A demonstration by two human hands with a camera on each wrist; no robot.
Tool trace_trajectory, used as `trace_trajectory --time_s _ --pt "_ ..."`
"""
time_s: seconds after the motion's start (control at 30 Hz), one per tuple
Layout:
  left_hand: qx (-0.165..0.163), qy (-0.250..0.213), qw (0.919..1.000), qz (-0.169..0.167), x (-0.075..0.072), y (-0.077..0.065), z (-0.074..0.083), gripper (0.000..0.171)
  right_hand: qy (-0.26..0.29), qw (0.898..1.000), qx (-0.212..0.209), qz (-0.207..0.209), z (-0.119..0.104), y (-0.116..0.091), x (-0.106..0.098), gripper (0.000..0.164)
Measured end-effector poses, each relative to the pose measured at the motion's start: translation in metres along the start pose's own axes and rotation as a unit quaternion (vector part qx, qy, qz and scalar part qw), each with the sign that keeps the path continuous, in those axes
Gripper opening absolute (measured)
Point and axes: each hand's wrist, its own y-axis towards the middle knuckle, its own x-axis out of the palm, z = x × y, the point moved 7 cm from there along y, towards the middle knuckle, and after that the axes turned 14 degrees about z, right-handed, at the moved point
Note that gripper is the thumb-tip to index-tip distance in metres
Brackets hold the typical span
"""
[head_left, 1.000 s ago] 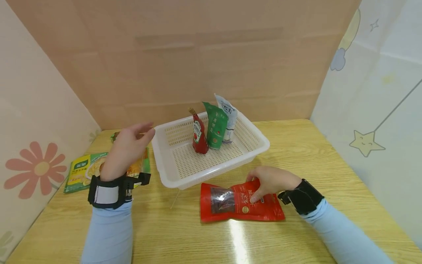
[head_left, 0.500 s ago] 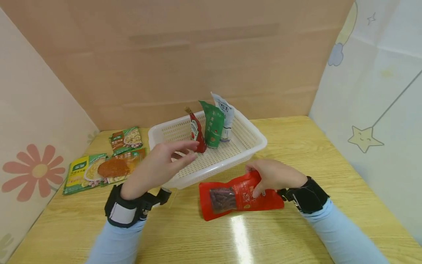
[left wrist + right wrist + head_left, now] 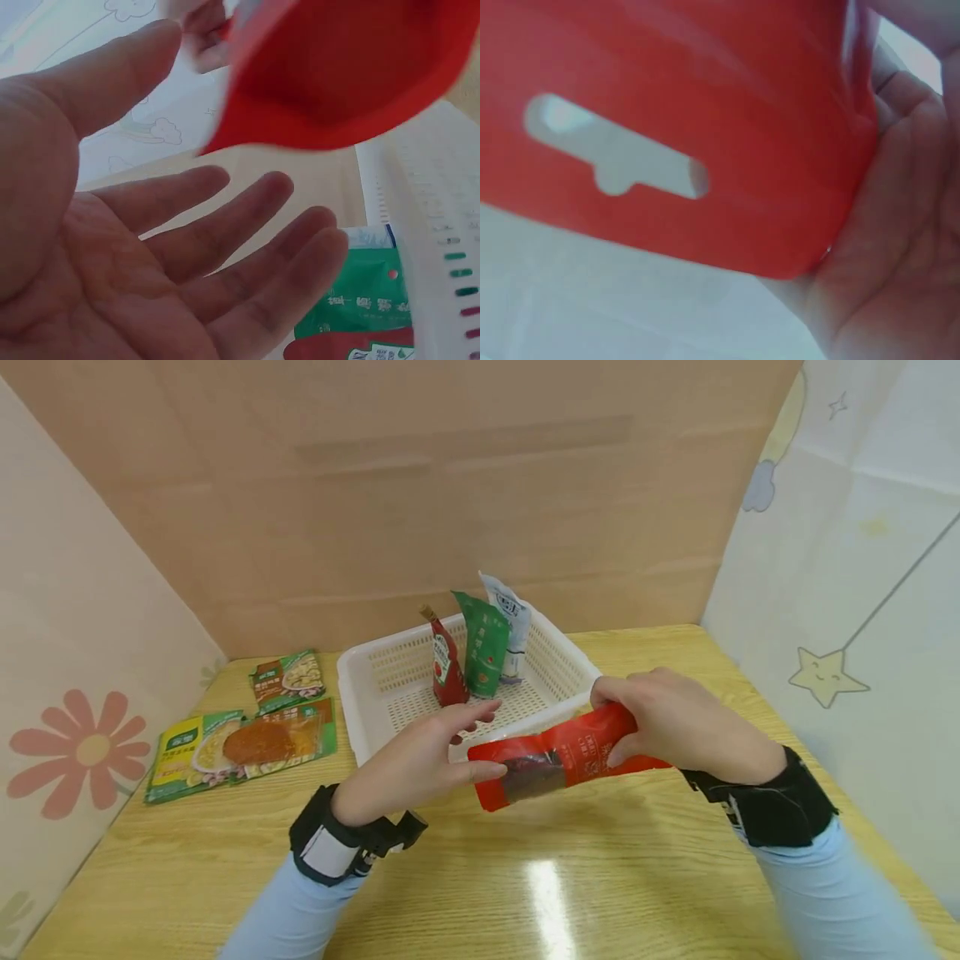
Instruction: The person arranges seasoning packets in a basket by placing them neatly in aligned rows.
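Note:
My right hand point(image 3: 675, 722) grips a red pouch of dried chili point(image 3: 592, 747) by its upper edge, holding it tilted above the table in front of the basket. In the right wrist view, the red pouch point(image 3: 705, 67) shows a hang hole at its end. My left hand point(image 3: 420, 760) reaches toward the pouch's other end with thumb and fingers spread. The left wrist view shows a gap between these fingers point(image 3: 247, 225) and the red pouch point(image 3: 352, 75). Behind, a white plastic basket point(image 3: 360, 693) holds a ketchup pouch point(image 3: 448, 668), a green packet point(image 3: 486, 647) and a pale packet point(image 3: 516, 639), all standing.
To the basket's left lie flat seasoning packets: a small brown-green packet point(image 3: 287, 681), a packet with orange food pictured point(image 3: 277, 743) and a yellow-green packet point(image 3: 180, 756). A brown backdrop point(image 3: 450, 527) rises behind the wooden table point(image 3: 465, 893).
My right hand has lifted the red chili pouch off the table, up toward the basket. My left hand has come right, from above the seasoning packets to near the pouch's left end.

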Motion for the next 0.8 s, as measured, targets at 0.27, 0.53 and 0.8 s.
trace_trajectory --time_s 0.27,0.53,0.8 --pt "-0.058 -0.207 0.9761 0.031 0.011 0.008 -0.012 0.062 -0.026 0.997 -0.032 0.059 -0.004 0.016 -0.054 0.055" --pt "-0.061 -0.303 0.9449 0.108 0.020 0.007 -0.008 0.047 -0.013 0.995 -0.042 0.086 -0.017 0.032 -0.079 0.065" --pt "-0.089 -0.407 0.8929 0.171 0.013 0.003 -0.009 0.044 0.159 0.966 0.115 0.168 0.019 0.039 -0.114 0.098"
